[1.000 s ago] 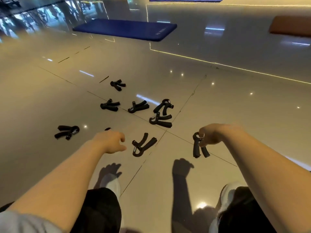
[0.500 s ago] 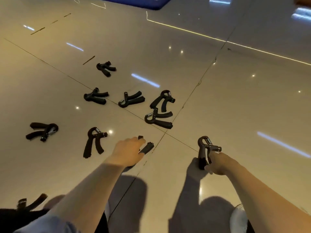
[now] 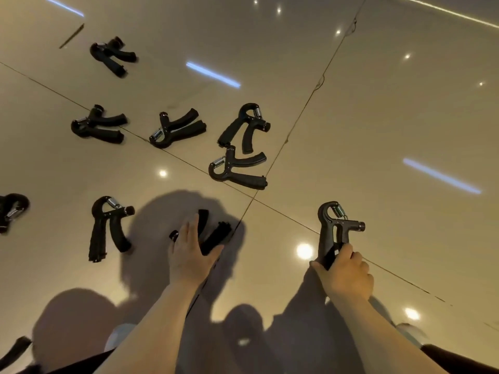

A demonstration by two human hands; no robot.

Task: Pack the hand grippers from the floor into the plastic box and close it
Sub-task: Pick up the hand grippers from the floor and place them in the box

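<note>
Several black hand grippers with steel springs lie scattered on the glossy beige floor (image 3: 391, 125). My left hand (image 3: 189, 252) lies flat, fingers stretched out, on top of one floor gripper (image 3: 216, 234), whose two handles stick out past my fingers. My right hand (image 3: 345, 273) grips the handles of another hand gripper (image 3: 334, 222), held above the floor with its spring end pointing away from me. Nearest on the left lies one gripper (image 3: 110, 225); a touching pair (image 3: 237, 171) (image 3: 245, 125) lies just ahead. The plastic box is out of view.
More grippers lie farther out (image 3: 175, 128) (image 3: 97, 125) (image 3: 113, 55), one at the left edge (image 3: 10, 209), and one handle at the bottom left (image 3: 16, 349). Dark tile joints cross under my hands. My knees and shoes show at the bottom.
The view has dropped closer to the floor. My left hand has reached forward and come down onto the gripper. My right hand has turned its gripper so the spring end points away.
</note>
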